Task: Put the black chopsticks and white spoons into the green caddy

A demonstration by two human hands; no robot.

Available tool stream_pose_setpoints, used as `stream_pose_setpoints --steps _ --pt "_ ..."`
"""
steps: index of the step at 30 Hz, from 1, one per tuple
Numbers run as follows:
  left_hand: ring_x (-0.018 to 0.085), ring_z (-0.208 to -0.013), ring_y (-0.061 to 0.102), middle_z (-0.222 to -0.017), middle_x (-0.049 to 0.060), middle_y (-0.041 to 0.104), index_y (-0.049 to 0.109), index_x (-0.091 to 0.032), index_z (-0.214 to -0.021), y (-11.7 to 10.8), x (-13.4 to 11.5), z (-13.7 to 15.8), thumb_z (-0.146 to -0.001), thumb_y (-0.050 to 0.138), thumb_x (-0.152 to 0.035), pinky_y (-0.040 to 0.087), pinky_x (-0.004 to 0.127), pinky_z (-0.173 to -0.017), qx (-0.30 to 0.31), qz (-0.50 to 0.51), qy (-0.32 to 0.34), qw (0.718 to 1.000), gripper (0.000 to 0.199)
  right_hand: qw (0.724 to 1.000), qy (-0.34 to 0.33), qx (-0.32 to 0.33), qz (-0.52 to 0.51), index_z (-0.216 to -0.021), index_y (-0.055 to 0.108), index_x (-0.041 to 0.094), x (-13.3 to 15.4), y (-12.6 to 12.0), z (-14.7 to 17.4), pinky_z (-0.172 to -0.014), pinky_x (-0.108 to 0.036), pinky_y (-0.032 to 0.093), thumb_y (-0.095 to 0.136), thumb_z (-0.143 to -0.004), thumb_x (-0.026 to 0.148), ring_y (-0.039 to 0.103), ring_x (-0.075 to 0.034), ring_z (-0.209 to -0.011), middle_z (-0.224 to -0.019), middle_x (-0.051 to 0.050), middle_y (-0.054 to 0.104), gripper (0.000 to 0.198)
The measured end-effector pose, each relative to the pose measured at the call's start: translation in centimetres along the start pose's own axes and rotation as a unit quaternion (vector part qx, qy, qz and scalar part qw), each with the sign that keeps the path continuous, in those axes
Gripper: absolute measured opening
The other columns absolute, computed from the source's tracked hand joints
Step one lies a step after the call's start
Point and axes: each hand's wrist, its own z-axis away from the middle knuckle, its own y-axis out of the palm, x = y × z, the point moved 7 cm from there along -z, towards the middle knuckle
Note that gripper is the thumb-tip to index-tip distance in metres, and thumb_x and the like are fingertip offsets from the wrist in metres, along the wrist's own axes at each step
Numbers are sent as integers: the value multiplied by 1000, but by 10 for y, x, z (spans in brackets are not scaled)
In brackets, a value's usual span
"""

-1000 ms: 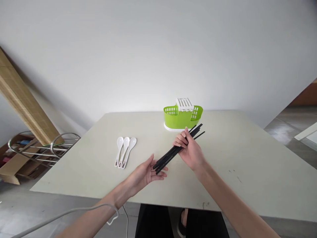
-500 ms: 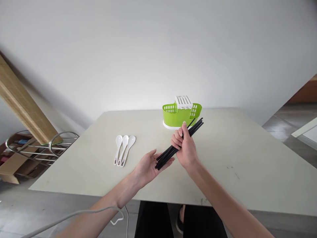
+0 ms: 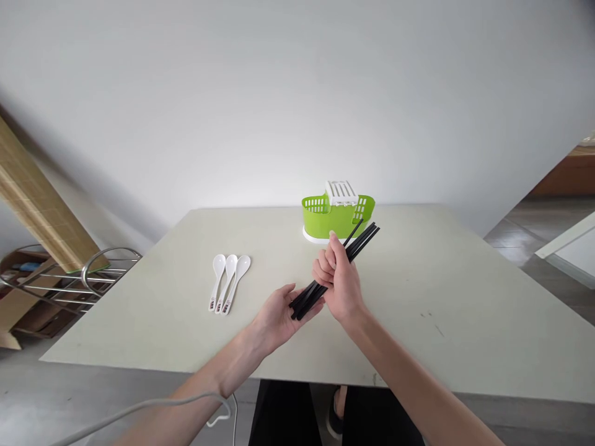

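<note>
Chopsticks: a bundle of slim, straight black sticks (image 3: pixel 308 300), held slanting above the table's near half, far ends pointing right; one stick splays away from the rest there.
Right hand: this hand (image 3: pixel 339 272) is wrapped firmly round the bundle's middle, thumb pointing up along it.
Left hand: this one (image 3: pixel 279 316) lies palm up and uncurled, the sticks' near ends resting against its fingers.
Slip risk: I'd say that splayed stick could slide free if the right fist loosens, since the left fingers only support the ends.
Caddy: a bright green, oval plastic basket (image 3: pixel 320 224) with a white slotted top piece (image 3: pixel 343 193), just beyond the sticks' far ends; a careless forward push could knock it.
Spoons: three white, glossy spoons (image 3: pixel 227 283), side by side left of the hands, bowls far.
Table: a pale, flat top (image 3: pixel 418 279) against the wall.
Cable: a white cord (image 3: pixel 153 402) crosses the left forearm; a long reach might snag it.
</note>
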Motion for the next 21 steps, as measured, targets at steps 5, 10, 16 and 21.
stream_pose_setpoints --steps 5,10,16,21 --pt "24 -96 76 -86 13 75 68 -9 -92 3 -2 3 -103 47 -18 52 43 -113 19 -7 13 1000 26 1000 10 7 -3 -60 23 23 -7 1 1 -45 -29 10 70 -92 65 10 -9 -51 -56 10 15 71" --pt "26 -96 74 -104 16 75 71 -8 -105 7 -4 15 -104 55 -40 56 43 -101 115 -162 21 980 35 999 27 14 -11 -62 28 24 -11 -6 -3 -42 -27 15 71 -90 68 10 -9 -50 -57 10 15 68" --pt "10 -56 37 -67 -7 39 61 -18 -97 3 -5 33 -94 56 -74 46 27 -56 158 -440 58 882 56 995 88 46 -8 -66 39 25 -37 -12 -10 -41 -24 27 76 -82 72 20 -9 -48 -59 11 23 62" --pt "9 -54 28 -67 -9 31 42 -23 -81 -17 -2 28 -92 46 -81 33 23 -47 74 -490 84 865 58 969 124 45 210 -70 47 25 -72 -27 -24 -56 -28 48 67 -85 69 50 -13 -58 -64 4 50 50"
